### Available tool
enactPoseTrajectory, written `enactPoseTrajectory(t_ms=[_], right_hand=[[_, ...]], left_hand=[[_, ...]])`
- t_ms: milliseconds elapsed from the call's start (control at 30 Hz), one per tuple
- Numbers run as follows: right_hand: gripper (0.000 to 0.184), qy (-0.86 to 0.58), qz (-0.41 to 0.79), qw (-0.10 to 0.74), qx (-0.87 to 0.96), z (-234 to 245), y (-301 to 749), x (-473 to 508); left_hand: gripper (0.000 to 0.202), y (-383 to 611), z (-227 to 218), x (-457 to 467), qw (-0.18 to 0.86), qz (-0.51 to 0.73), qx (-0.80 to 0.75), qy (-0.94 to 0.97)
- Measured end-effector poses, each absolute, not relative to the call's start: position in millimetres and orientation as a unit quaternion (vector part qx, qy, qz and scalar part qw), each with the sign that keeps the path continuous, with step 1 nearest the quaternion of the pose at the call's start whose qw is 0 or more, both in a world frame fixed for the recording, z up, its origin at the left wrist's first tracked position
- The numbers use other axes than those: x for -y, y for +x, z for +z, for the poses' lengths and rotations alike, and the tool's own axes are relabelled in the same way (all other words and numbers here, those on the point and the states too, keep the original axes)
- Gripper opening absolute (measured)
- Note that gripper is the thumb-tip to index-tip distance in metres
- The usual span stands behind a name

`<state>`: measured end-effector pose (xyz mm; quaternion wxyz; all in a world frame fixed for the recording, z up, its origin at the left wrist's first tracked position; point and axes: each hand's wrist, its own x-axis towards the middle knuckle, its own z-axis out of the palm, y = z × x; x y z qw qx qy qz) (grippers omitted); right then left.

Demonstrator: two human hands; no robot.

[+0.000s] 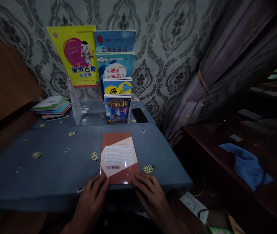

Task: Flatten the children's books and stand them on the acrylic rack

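A thin red-brown and white book (119, 157) lies flat on the blue tablecloth (55, 169), near the front edge. My left hand (91, 198) rests with fingers stretched out, its tips touching the book's near left corner. My right hand (150, 195) lies flat too, fingers apart, touching the near right corner. Neither hand grips the book. Behind it stands a clear stepped rack (84, 107) with several upright books, a dark blue one (118, 108) in front and a large yellow one (78, 55) at the back left.
A black phone (139, 115) lies right of the rack. A stack of thin books (53, 107) sits at the table's back left. A purple curtain (216, 74) hangs at right. A blue cloth (247, 165) lies on dark wooden furniture to the right.
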<state>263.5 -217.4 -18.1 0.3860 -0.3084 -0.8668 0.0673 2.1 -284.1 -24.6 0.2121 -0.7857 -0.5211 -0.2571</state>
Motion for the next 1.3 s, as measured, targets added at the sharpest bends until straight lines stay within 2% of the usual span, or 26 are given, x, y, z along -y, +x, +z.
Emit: enactPoseTrajectory(t_ms=[267,467,967,1100,1300], right_hand=[[0.039,-0.308,0.019,0.394,0.866,-21,263,215],[0.042,-0.317,-0.030,0.386,0.866,-26,263,217],[0.036,-0.307,0.058,0.437,0.844,-24,267,221],[0.031,-0.283,0.077,0.464,0.836,-15,268,216],[0.027,-0.276,0.107,0.451,0.842,5,270,205]], left_hand=[[0.035,3,-30,283,0.227,-0.260,0.522,-0.780],[0.041,4,-37,284,0.217,-0.273,0.523,-0.778],[0.038,-2,-23,288,0.188,-0.312,0.475,-0.801],[0.039,-9,-19,287,0.194,-0.306,0.458,-0.812],[0.037,-17,-5,279,0.186,-0.270,0.436,-0.838]])
